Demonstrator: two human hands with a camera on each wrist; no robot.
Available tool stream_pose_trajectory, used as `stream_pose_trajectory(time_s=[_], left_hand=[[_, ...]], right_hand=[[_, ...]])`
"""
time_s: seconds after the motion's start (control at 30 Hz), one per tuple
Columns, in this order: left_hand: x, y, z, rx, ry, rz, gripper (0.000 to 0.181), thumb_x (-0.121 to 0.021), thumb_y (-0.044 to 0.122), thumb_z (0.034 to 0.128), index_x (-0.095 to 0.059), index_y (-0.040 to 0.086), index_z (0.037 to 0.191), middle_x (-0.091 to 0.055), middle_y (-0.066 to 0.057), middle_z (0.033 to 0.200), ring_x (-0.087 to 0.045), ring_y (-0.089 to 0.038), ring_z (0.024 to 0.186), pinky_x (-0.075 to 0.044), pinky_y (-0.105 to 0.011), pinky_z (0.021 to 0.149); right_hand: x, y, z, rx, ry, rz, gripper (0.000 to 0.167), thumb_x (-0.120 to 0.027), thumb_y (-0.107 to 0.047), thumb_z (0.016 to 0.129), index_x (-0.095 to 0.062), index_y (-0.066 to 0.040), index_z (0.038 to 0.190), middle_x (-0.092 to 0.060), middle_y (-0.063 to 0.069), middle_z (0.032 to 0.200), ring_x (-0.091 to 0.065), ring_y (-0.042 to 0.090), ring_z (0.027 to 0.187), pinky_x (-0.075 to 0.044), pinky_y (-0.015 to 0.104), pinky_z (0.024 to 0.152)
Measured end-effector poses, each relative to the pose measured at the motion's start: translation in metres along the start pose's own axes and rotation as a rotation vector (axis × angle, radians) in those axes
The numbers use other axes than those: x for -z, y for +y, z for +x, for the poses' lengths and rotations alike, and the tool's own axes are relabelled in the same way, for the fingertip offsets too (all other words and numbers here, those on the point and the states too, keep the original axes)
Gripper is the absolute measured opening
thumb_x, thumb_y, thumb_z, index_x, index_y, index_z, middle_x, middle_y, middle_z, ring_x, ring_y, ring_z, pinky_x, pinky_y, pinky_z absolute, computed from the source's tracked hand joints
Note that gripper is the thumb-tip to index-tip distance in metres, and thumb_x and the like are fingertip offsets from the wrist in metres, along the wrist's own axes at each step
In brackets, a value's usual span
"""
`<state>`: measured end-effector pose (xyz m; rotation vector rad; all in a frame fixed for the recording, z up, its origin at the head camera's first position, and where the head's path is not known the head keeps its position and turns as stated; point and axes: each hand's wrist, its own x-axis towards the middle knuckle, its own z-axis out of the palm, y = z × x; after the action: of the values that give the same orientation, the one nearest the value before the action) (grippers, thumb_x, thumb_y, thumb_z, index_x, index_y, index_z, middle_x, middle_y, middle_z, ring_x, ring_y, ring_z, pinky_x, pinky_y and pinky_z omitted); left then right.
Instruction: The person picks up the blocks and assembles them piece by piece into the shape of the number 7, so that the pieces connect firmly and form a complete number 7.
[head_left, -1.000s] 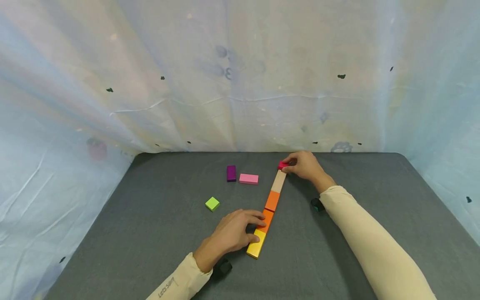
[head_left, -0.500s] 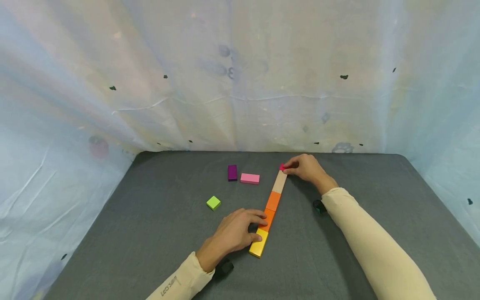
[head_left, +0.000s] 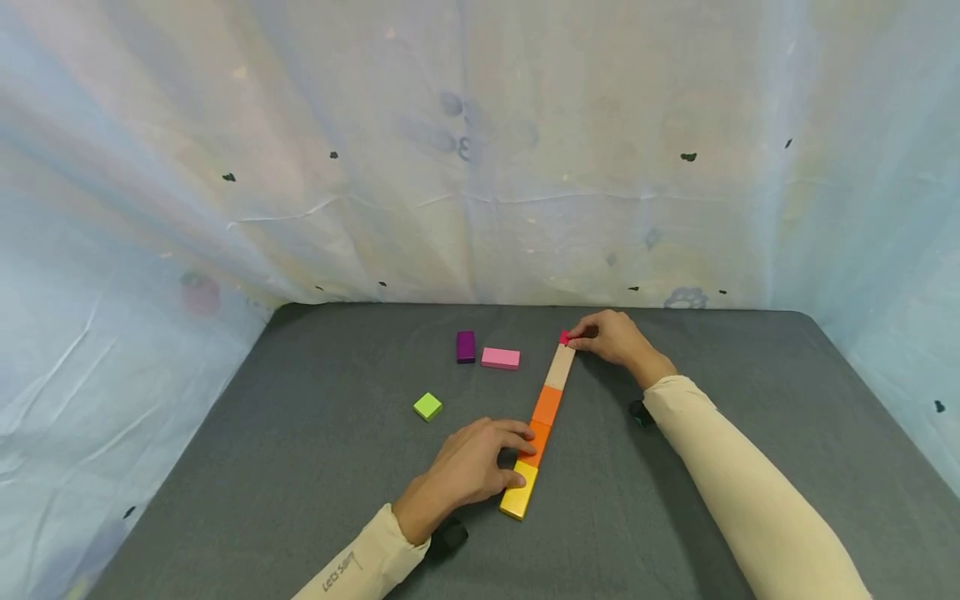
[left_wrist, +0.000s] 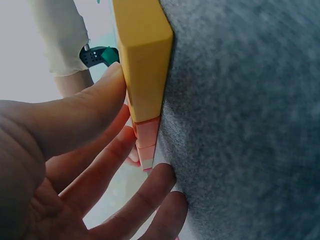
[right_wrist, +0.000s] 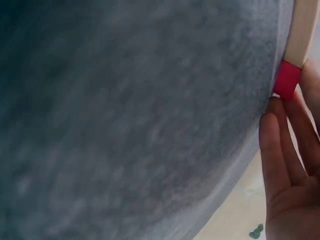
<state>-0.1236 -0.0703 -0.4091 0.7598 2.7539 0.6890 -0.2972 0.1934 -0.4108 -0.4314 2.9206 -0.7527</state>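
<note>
A straight row of blocks lies on the dark grey table: a yellow block [head_left: 518,492] nearest, two orange blocks [head_left: 547,406], a plain wooden block [head_left: 559,367], and a small red block [head_left: 565,337] at the far end. My left hand [head_left: 468,467] rests its thumb on the yellow block and its fingertips on the nearer orange block. In the left wrist view its fingers are spread beside the row. My right hand [head_left: 615,340] holds the red block between thumb and fingers. In the right wrist view, the red block meets the end of the wooden block.
Left of the row lie a purple block [head_left: 466,347], a pink block [head_left: 500,358] and a lime green block [head_left: 427,407]. A pale printed curtain [head_left: 480,167] hangs behind the table and along its sides.
The thin gap between the two orange blocks has closed. My right hand and the red block have come slightly nearer. The left hand stays on the row.
</note>
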Motion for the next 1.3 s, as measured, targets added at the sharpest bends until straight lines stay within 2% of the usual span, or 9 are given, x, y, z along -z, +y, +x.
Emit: stream_pose_trajectory(time_s=[0.27, 0.43, 0.67, 0.87, 1.17, 1.3], left_hand=[[-0.0003, -0.0015, 0.0014, 0.012, 0.003, 0.001, 0.037, -0.085, 0.028, 0.0797, -0.075, 0.030, 0.116, -0.061, 0.022, 0.133, -0.057, -0.012, 0.124, -0.052, -0.037, 0.099], [-0.0004, -0.0012, 0.0031, 0.006, 0.003, -0.014, 0.036, -0.085, 0.027, 0.0788, -0.076, 0.029, 0.113, -0.062, 0.021, 0.131, -0.057, -0.012, 0.125, -0.051, -0.037, 0.102], [0.0013, -0.0027, 0.0039, 0.011, 0.000, -0.042, 0.033, -0.086, 0.026, 0.0776, -0.077, 0.027, 0.109, -0.063, 0.020, 0.129, -0.058, -0.012, 0.125, -0.050, -0.040, 0.102], [0.0018, -0.0031, 0.0033, 0.017, 0.004, -0.056, 0.033, -0.086, 0.027, 0.0777, -0.078, 0.027, 0.109, -0.064, 0.021, 0.128, -0.058, -0.012, 0.123, -0.050, -0.039, 0.102], [0.0029, -0.0030, 0.0037, 0.038, 0.007, -0.053, 0.032, -0.087, 0.028, 0.0772, -0.078, 0.028, 0.108, -0.064, 0.022, 0.127, -0.059, -0.011, 0.122, -0.051, -0.038, 0.100], [0.0016, -0.0012, 0.0039, 0.041, 0.003, -0.051, 0.031, -0.086, 0.029, 0.0773, -0.078, 0.029, 0.107, -0.064, 0.023, 0.126, -0.058, -0.011, 0.122, -0.051, -0.038, 0.101]], right_hand=[[-0.0004, -0.0053, 0.0023, -0.002, -0.029, -0.005, 0.039, -0.068, -0.023, 0.096, -0.065, -0.010, 0.132, -0.070, 0.014, 0.121, -0.065, 0.030, 0.108, -0.052, 0.048, 0.095], [-0.0003, -0.0085, 0.0017, -0.014, -0.036, -0.030, 0.036, -0.066, -0.022, 0.097, -0.066, -0.007, 0.130, -0.068, 0.017, 0.123, -0.064, 0.031, 0.105, -0.052, 0.047, 0.093], [-0.0002, -0.0079, 0.0010, -0.042, -0.043, 0.008, 0.037, -0.066, -0.023, 0.097, -0.065, -0.009, 0.132, -0.067, 0.016, 0.126, -0.063, 0.032, 0.112, -0.050, 0.049, 0.099], [-0.0024, -0.0053, 0.0016, -0.037, -0.038, 0.012, 0.038, -0.067, -0.025, 0.097, -0.065, -0.009, 0.131, -0.069, 0.015, 0.122, -0.063, 0.031, 0.110, -0.050, 0.048, 0.098], [-0.0064, -0.0059, 0.0034, 0.014, -0.031, -0.051, 0.036, -0.063, -0.024, 0.099, -0.065, -0.007, 0.130, -0.069, 0.015, 0.121, -0.065, 0.030, 0.107, -0.052, 0.047, 0.092], [-0.0020, -0.0089, 0.0013, 0.050, -0.048, -0.106, 0.033, -0.064, -0.021, 0.098, -0.066, -0.004, 0.126, -0.070, 0.015, 0.115, -0.066, 0.028, 0.100, -0.054, 0.046, 0.088]])
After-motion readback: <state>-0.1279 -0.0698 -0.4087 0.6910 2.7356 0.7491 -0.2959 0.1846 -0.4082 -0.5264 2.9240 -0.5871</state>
